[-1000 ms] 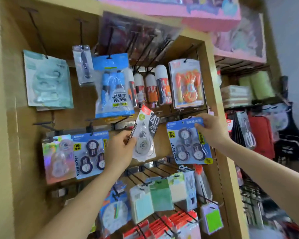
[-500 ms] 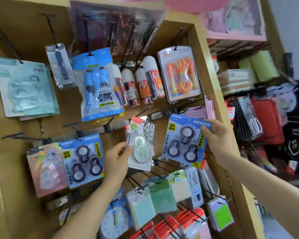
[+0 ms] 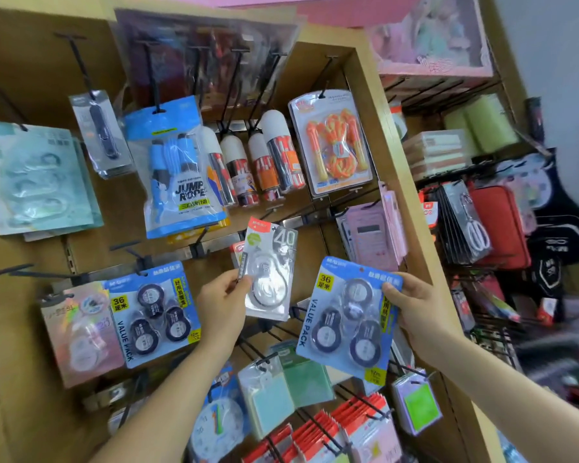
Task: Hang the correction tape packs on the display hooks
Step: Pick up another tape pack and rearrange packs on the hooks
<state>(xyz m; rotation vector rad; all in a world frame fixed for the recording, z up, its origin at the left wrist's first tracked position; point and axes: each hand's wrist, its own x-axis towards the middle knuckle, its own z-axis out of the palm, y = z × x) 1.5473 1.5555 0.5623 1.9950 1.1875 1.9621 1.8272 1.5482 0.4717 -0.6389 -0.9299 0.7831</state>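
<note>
Blue card carries the three-piece correction tape value pack (image 3: 348,315) you hold: three dark round dispensers under clear blisters, "36" in a yellow patch at the upper left, "VALUE PACK" printed down the left edge; its printed face is turned to you. Its long axis runs top to bottom, the top leaning a little to the right, the hang end uppermost. Your right hand (image 3: 415,309) pinches its right edge, thumb on the front, fingers behind; the pack sits in front of the lower right part of the brown wooden display board (image 3: 30,61), over the black wire hooks (image 3: 274,329) and above the pale green note packs (image 3: 301,379).

Your left hand (image 3: 221,302) pinches the left edge of the clear single correction tape pack with a red corner tab and a large "40" (image 3: 269,272); it stands nearly upright, tab end up, just left of the blue pack and apart from it; you cannot tell whether a hook carries it.

To the left a second blue value pack (image 3: 152,312) hangs from a hook, touching a pink holographic tape pack (image 3: 77,329) beside it; above them hangs the blue-topped clear bag marked "JUMP ROPE" (image 3: 178,168).
</note>
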